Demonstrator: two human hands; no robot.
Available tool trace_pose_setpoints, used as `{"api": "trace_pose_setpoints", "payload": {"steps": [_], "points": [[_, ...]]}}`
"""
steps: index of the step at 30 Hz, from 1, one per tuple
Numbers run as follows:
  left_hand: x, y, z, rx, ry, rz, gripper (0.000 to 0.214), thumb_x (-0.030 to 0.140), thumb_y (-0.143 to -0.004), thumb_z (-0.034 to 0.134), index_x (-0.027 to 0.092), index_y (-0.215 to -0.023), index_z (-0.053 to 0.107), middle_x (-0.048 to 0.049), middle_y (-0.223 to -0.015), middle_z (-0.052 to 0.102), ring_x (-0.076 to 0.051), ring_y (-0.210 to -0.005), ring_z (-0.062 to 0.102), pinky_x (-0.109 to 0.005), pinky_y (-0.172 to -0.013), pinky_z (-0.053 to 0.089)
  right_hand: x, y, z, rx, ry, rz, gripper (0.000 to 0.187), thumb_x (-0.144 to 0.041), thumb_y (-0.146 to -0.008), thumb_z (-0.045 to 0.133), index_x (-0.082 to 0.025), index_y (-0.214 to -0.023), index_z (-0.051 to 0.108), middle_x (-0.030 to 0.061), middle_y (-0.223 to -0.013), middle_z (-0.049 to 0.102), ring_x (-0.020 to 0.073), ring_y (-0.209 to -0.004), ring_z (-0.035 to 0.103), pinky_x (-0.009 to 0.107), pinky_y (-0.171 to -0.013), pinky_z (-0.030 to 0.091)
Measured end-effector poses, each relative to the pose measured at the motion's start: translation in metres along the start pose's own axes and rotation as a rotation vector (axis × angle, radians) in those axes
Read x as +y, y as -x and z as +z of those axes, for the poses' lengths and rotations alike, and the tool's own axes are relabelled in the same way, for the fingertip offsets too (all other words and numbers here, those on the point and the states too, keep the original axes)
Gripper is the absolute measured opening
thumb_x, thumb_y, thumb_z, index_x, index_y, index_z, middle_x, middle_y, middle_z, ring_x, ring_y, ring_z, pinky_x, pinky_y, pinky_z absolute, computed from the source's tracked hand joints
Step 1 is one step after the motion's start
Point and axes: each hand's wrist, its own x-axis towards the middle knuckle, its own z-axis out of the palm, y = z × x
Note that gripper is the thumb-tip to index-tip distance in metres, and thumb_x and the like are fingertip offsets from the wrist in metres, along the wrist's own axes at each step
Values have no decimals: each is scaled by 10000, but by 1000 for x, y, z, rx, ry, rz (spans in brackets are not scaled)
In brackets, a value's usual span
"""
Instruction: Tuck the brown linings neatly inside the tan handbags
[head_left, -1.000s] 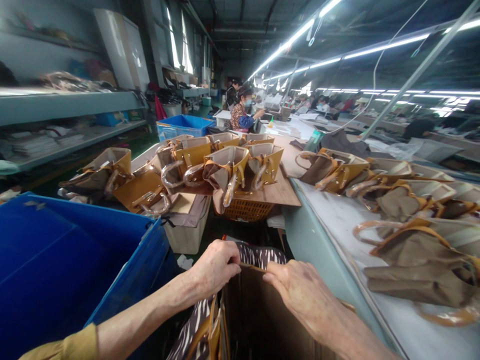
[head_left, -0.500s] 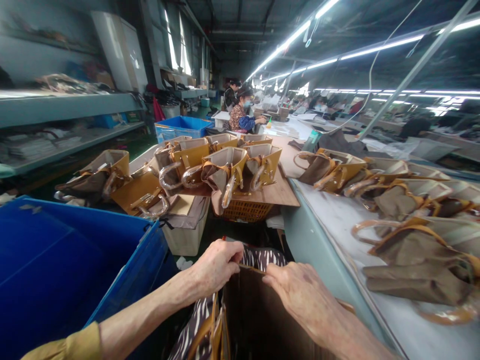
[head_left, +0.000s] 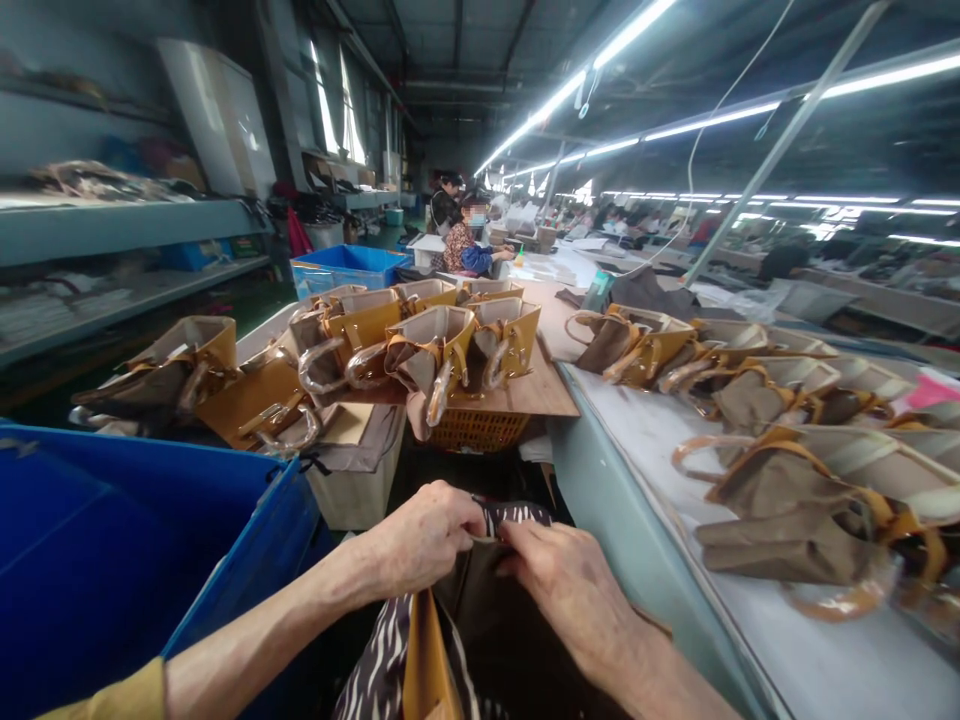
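My left hand (head_left: 420,540) and my right hand (head_left: 559,585) meet at the far rim of a zebra-striped bag (head_left: 390,650) with a dark brown lining and a tan edge, low in the middle of the view. Both hands are closed, pinching the bag's rim close together. The bag's lower part is cut off by the frame.
A blue bin (head_left: 135,560) stands at my left. A pale worktable (head_left: 675,500) at my right carries several tan handbags (head_left: 795,500). More tan bags (head_left: 420,340) sit ahead on a board over an orange basket (head_left: 480,428). Shelves line the left wall; other people work far back.
My two hands have drawn closer together on the bag's rim, narrowing its opening. The view has shifted slightly to the right.
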Motion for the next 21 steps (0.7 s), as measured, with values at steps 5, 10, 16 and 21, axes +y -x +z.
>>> {"api": "trace_pose_setpoints", "payload": {"steps": [5, 10, 16, 21], "points": [[-1, 1, 2, 22, 37, -2, 166, 58, -654, 452, 151, -648, 590, 8, -696, 593, -122, -690, 531, -195, -645, 361, -8, -4, 5, 13, -220, 27, 191, -69, -801, 505, -209, -815, 634, -26, -790, 686, 151, -742, 637, 218, -619, 382], [-2, 2, 0, 0, 63, -7, 203, 71, -662, 440, 155, -685, 623, -2, -745, 622, -129, -707, 535, -194, -682, 388, -6, -8, 6, -3, -300, 18, 209, -106, -827, 481, -210, -721, 629, -38, -744, 676, 136, -715, 623, 211, -612, 371], [-9, 0, 2, 6, 88, 5, 170, 86, -651, 438, 149, -650, 596, 2, -710, 602, -121, -682, 518, -189, -662, 378, -8, -10, 8, -41, -274, 61, 179, -174, -848, 498, -202, -755, 648, -9, -735, 681, 156, -697, 624, 222, -615, 383], [-8, 0, 4, 59, 85, -36, 94, 92, -625, 449, 152, -568, 494, 26, -611, 530, -102, -620, 484, -196, -597, 334, -19, -14, 4, -83, -204, 108, 151, -148, -827, 520, -184, -895, 649, 43, -844, 701, 201, -798, 642, 252, -662, 401]]}}
